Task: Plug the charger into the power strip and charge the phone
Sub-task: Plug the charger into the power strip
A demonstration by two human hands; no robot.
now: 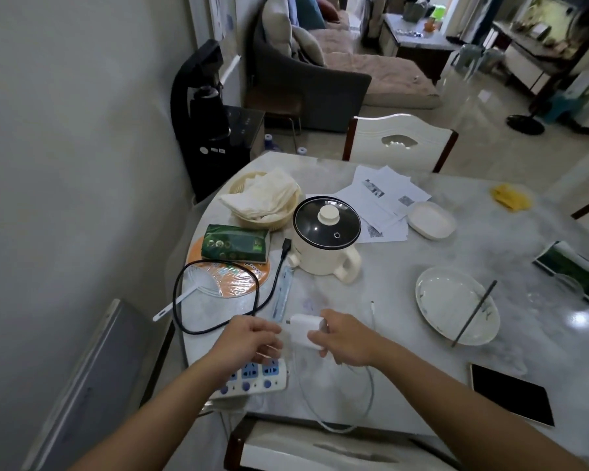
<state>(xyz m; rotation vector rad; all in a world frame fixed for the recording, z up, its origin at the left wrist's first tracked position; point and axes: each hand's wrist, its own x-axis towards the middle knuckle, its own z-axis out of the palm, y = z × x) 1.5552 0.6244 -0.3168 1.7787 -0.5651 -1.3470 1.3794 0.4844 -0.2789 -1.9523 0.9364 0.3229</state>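
Observation:
My right hand (342,339) grips a white charger block (301,329) just above the table, its prongs pointing left. My left hand (249,341) hovers over a white power strip (252,377) with blue sockets at the table's near edge, fingers loosely curled and blurred; whether they touch the strip or hold anything I cannot tell. A white charging cable (368,385) loops from the charger over the table edge, and its free plug end (372,304) lies to the right of the charger. The phone (510,394) rests face up, screen dark, at the near right.
A cream electric pot (325,239) with a black cord (218,300) stands behind the hands. A white plate (453,300) with a chopstick sits at the right. A green tissue pack (235,246), a fan, a basket and papers lie further back.

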